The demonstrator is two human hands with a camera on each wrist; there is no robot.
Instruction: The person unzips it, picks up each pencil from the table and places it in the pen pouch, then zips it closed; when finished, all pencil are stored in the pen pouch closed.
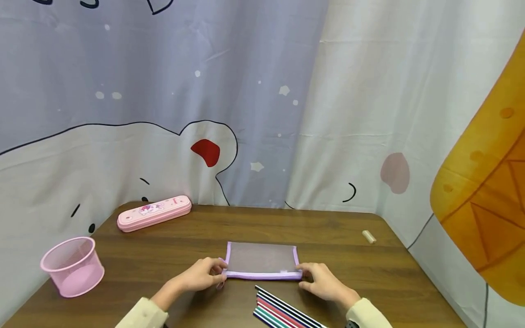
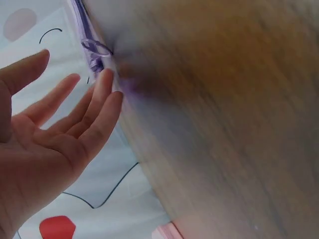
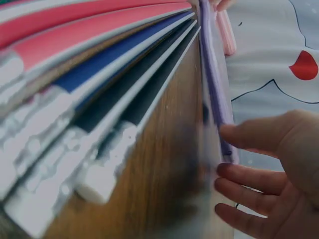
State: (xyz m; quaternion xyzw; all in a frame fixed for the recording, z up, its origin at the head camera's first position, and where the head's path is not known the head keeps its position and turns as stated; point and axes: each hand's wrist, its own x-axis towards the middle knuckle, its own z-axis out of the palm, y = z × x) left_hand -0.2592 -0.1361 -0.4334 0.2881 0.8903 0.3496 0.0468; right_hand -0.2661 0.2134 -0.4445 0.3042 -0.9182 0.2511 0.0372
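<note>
A grey mesh zip pouch [image 1: 262, 258] with lilac edging lies flat on the wooden table, its zipper side toward me. My left hand [image 1: 202, 274] is at the pouch's left edge, fingertips touching or very close to it. In the left wrist view its fingers are extended and the thumb stands apart. At the right corner, my right hand [image 1: 321, 281] touches the pouch's edge with relaxed fingers. Its thumb overlaps the lilac strip [image 3: 214, 89] in the right wrist view. Between the hands, nearer me, lie several striped pencils [image 1: 283, 310] with white erasers.
On the left stands a pink mesh cup [image 1: 74, 269]. A pink pencil case [image 1: 155, 213] lies at the back left, and a small pale eraser-like block [image 1: 369, 237] at the back right. A printed curtain [image 1: 254, 100] hangs behind the table [image 1: 348, 246].
</note>
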